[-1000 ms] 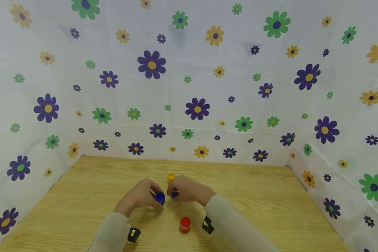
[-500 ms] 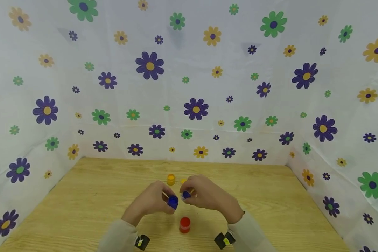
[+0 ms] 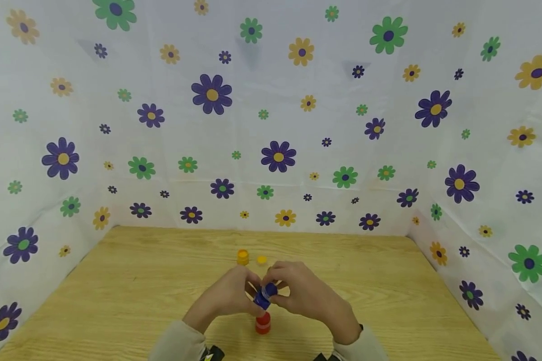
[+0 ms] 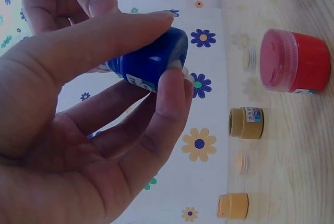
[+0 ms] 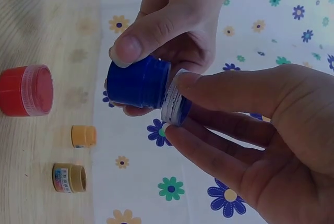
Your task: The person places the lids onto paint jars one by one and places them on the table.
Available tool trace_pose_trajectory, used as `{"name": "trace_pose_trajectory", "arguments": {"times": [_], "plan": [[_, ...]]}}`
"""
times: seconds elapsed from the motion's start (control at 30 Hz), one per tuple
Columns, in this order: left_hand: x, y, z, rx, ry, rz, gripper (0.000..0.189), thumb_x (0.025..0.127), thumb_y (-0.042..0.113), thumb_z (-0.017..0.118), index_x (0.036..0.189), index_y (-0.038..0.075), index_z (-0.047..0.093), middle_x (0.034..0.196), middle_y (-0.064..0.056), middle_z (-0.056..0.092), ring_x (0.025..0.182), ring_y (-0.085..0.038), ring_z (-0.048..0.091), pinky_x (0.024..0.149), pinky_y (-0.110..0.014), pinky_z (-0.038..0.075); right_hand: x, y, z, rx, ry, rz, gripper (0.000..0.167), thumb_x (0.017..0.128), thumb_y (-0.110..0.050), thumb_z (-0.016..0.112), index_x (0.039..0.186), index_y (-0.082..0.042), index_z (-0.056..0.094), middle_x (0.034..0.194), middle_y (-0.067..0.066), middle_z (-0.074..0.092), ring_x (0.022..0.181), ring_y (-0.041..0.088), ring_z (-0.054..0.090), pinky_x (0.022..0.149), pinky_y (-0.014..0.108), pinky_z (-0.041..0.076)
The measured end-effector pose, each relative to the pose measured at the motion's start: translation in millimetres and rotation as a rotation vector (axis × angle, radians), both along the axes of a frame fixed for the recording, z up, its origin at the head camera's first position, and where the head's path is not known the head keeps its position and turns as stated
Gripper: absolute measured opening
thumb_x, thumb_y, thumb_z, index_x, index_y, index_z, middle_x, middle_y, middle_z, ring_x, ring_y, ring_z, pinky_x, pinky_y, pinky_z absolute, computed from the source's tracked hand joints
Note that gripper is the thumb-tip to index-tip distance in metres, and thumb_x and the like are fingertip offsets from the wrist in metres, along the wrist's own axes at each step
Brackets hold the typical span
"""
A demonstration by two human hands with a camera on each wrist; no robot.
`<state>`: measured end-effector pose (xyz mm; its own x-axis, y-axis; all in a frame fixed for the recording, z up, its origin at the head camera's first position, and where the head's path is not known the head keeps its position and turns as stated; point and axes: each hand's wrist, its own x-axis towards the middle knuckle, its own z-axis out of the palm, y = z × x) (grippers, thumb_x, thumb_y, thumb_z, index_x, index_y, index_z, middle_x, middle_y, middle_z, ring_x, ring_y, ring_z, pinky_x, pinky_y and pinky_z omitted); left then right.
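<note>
My left hand (image 3: pixel 230 296) grips a small blue paint jar (image 5: pixel 136 84) between thumb and fingers, held above the table on its side. The thumb of my right hand (image 3: pixel 310 292) and its fingertips pinch the jar's lid (image 5: pixel 174 101), a clear-rimmed cap with blue inside. In the right wrist view this lid sits slightly tilted right at the jar's mouth. Below the hands in the head view stands a red paint jar (image 3: pixel 263 325) with its lid on, partly overlapped by the left hand.
Farther back on the wooden table (image 3: pixel 162 281) stand an open yellow jar (image 3: pixel 242 257) and a yellow lid (image 3: pixel 262 259). The left wrist view shows a brownish-yellow jar (image 4: pixel 247 123) and an orange jar (image 4: pixel 233 205). A flowered white cloth (image 3: pixel 253 125) walls the table's back and sides.
Both hands have lifted and come together nearer the body, over the red jar. The lid in the right hand has moved up against the blue jar's mouth.
</note>
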<state>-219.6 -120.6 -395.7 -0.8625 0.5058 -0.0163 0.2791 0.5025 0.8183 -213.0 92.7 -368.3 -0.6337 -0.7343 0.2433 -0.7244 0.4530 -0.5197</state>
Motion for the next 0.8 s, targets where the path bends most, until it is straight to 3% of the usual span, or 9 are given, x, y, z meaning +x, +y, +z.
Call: {"name": "trace_pose_trajectory", "arguments": {"times": [0.6, 0.8], "plan": [[2.4, 0.7, 0.6, 0.013, -0.012, 0.012, 0.025, 0.072, 0.011, 0.093, 0.092, 0.008, 0.080, 0.082, 0.000, 0.077, 0.074, -0.013, 0.068, 0.070, -0.026, 0.056, -2.2, 0.5, -6.7, -0.007, -0.033, 0.028, 0.019, 0.090, -0.007, 0.079, 0.109, -0.009, 0.077, 0.101, 0.002, 0.073, 0.092, 0.006, 0.066, 0.084, 0.021, 0.059], [4.6, 1.1, 0.7, 0.029, 0.002, 0.003, 0.025, 0.070, 0.008, 0.093, 0.092, 0.006, 0.080, 0.083, -0.003, 0.078, 0.074, -0.013, 0.068, 0.068, -0.025, 0.056, -1.1, -0.1, -6.9, -0.016, -0.100, 0.027, 0.019, 0.092, -0.007, 0.077, 0.111, -0.006, 0.076, 0.102, 0.005, 0.074, 0.094, 0.008, 0.071, 0.078, 0.016, 0.058]]}}
